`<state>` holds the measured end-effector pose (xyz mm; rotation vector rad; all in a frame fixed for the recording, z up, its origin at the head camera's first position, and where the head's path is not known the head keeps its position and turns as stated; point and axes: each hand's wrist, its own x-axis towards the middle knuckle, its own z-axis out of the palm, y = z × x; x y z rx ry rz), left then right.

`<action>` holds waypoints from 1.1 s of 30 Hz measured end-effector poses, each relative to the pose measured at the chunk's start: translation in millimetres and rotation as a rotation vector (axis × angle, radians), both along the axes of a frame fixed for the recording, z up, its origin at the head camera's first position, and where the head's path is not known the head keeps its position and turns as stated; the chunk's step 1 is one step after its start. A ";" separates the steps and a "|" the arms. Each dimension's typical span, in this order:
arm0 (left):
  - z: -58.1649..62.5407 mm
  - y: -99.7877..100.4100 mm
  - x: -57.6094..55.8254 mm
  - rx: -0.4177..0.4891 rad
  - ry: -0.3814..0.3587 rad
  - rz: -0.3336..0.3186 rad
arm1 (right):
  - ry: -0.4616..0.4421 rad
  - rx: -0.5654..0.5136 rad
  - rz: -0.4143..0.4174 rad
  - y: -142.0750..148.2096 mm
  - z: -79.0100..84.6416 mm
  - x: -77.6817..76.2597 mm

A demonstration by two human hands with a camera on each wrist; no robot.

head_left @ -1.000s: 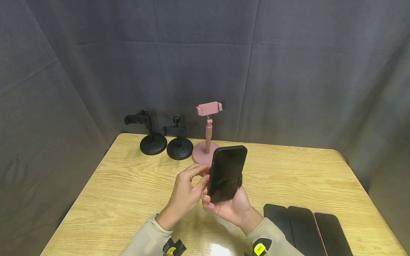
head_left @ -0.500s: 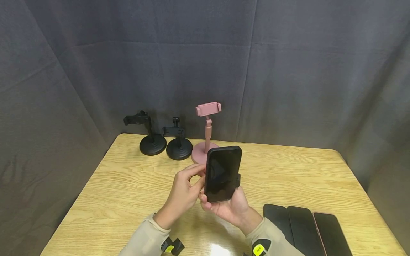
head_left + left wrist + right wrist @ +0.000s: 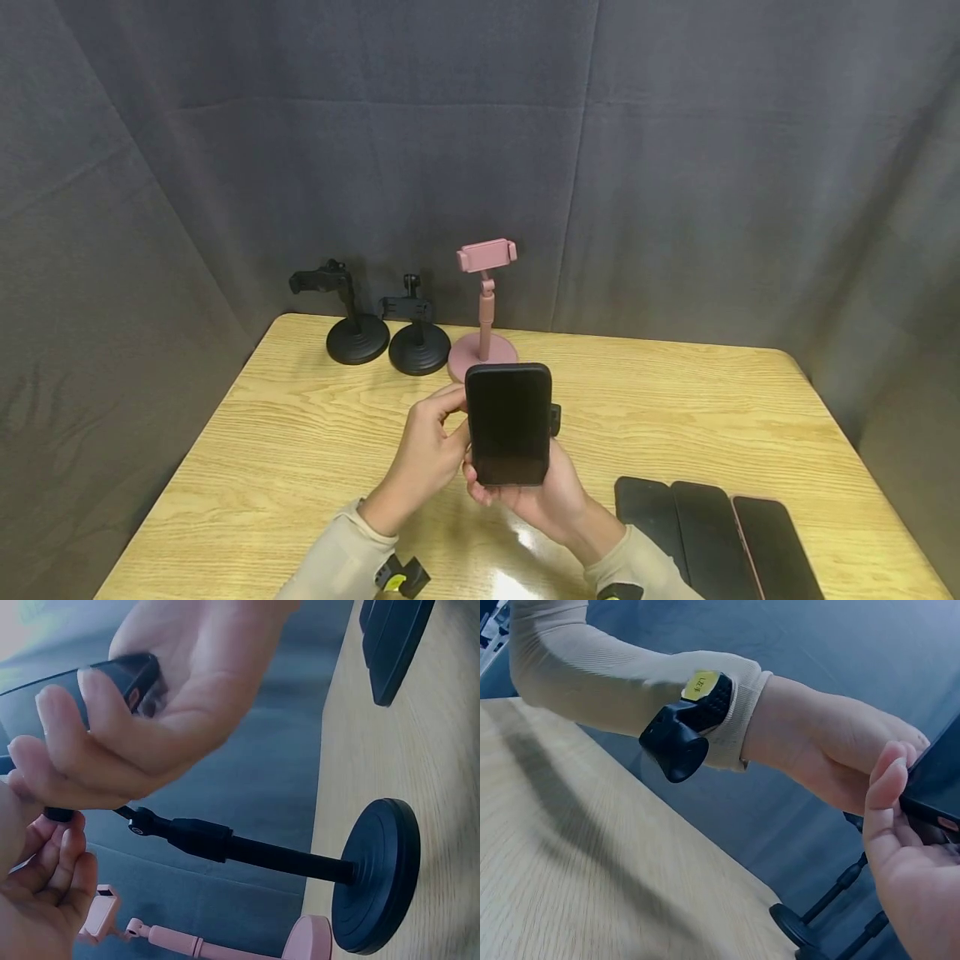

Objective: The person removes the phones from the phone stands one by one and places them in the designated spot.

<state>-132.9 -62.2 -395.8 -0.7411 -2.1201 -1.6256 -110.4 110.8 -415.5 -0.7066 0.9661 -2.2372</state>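
A black smartphone (image 3: 510,425) stands upright, screen facing me, in the clamp (image 3: 555,420) of a black phone stand (image 3: 259,855). The stand's pole and round base show in the left wrist view, the base on the table. My right hand (image 3: 551,500) grips the phone's lower part from below, fingers curled round its edge. My left hand (image 3: 426,454) pinches at the left side of the clamp, thumb and fingers close together; the phone hides its fingertips in the head view.
Behind the hands stand a pink phone stand (image 3: 486,310) and two black phone stands, the left one (image 3: 358,337) and the middle one (image 3: 420,348). Several dark phones (image 3: 712,537) lie side by side at the front right of the wooden table (image 3: 300,467). Grey curtain (image 3: 450,167) surrounds it.
The phone has turned from an angled position to face me squarely and shifted left and slightly down. Both hands keep their hold.
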 end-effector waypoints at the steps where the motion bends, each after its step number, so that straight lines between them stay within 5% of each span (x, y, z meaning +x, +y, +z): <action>1: -0.1 0.1 0.1 0.001 -0.004 0.000 | 0.022 0.008 -0.007 0.6 0.7 1.1; 13: -2.6 1.4 1.6 0.024 -0.026 -0.007 | 0.022 0.069 -0.097 7.5 1.5 20.3; 25: -1.8 1.0 3.0 0.016 -0.029 -0.020 | 0.386 -0.010 -0.079 14.3 1.5 24.4; 33: -2.9 0.8 3.9 -0.006 -0.038 0.006 | 0.385 -0.119 0.014 19.8 12.4 22.4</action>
